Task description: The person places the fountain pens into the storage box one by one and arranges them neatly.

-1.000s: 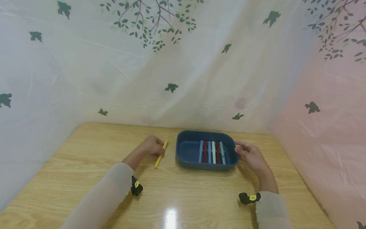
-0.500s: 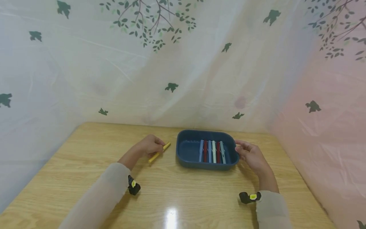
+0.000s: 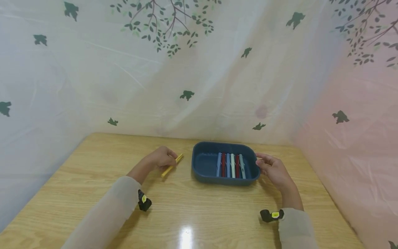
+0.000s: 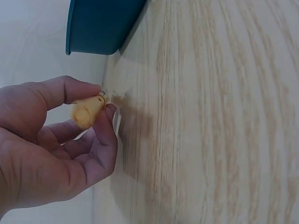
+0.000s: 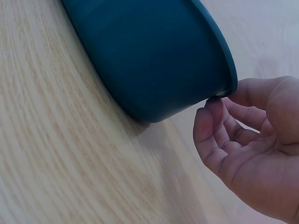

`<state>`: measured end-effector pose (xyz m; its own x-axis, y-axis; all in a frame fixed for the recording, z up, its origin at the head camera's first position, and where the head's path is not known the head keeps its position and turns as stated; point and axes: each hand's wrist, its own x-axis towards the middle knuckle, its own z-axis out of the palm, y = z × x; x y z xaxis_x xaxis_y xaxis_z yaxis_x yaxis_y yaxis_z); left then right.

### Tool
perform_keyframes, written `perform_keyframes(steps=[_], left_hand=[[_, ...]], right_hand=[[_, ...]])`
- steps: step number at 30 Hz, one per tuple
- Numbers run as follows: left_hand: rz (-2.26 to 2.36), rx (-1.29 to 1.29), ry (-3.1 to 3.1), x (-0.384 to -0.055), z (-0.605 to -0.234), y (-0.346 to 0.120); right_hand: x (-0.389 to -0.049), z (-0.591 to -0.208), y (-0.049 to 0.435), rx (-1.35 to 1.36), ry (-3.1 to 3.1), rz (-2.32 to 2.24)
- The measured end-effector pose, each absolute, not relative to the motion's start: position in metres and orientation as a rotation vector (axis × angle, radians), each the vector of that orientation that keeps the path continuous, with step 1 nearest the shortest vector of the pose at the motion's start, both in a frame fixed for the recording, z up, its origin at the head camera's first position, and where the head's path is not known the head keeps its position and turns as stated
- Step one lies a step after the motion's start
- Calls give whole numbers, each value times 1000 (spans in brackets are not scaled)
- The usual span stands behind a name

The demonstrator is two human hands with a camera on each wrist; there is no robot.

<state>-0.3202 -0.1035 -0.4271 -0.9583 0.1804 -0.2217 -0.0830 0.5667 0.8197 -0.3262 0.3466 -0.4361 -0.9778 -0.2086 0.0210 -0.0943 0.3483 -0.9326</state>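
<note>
A yellow pen (image 3: 167, 171) is pinched between the thumb and fingers of my left hand (image 3: 162, 157), left of a dark blue plastic box (image 3: 205, 178). The pen slants, its far end pointing toward the back right. In the left wrist view the pen (image 4: 86, 112) is seen nearly end-on, close over the table. My right hand (image 3: 273, 169) holds the box by its right end. The right wrist view has thumb and fingertips at the rim of the box (image 5: 154, 60). Several pens lie side by side in the box's right half, among them a white pen (image 3: 233, 166).
The box stands on a light wood table (image 3: 199, 211) near its back edge. A pale curtain (image 3: 140, 86) with leaf prints hangs behind and along both sides. Each wrist carries a small black camera, such as the left camera (image 3: 144, 201).
My left hand has shifted slightly left and turned the yellow pen from steep to a flatter slant. The right hand and the box have stayed in place.
</note>
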Motion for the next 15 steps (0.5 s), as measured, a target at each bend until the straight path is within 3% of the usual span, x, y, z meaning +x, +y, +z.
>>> perform_keyframes(steps=[15], left_hand=[[1575,8,2402,-322,-407,-110]], right_hand=[[-326,-436,346,-264,2489,-1715]])
